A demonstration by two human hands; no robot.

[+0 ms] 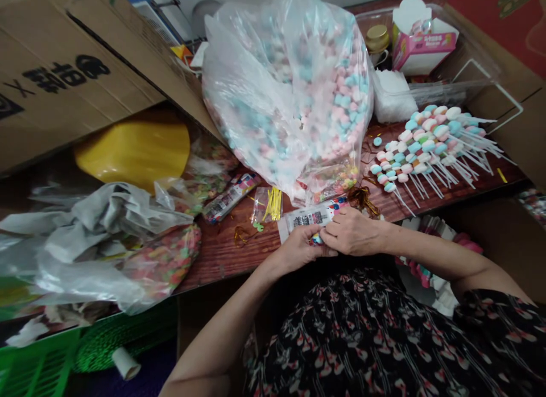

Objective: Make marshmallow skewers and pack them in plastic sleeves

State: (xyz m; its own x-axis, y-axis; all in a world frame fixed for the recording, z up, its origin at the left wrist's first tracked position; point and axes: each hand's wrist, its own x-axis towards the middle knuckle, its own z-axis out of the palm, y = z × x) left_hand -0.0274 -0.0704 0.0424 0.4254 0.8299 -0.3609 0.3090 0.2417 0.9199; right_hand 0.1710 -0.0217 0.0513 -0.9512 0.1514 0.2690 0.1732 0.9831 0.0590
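Note:
Close together at the table's front edge, both my hands are closed at the fingertips. My left hand (303,247) pinches beside a small patch of blue, white and yellow (316,239), mostly hidden by fingers. Against it from the right presses my right hand (356,232), its fingers curled down; what it grips is covered. Just beyond them lies a flat printed plastic packet (311,217) with coloured dots at its right end. Gold twist ties (363,201) are by my right wrist, and yellow ties (273,203) lie in a small clear bag to the left.
Behind stands a big clear bag of pastel marshmallows (294,95). At right, marshmallow skewers on white sticks (426,147) lie piled near a clear plastic bin (469,78). A cardboard box (72,73) and a bag of colourful candies (166,257) occupy the left.

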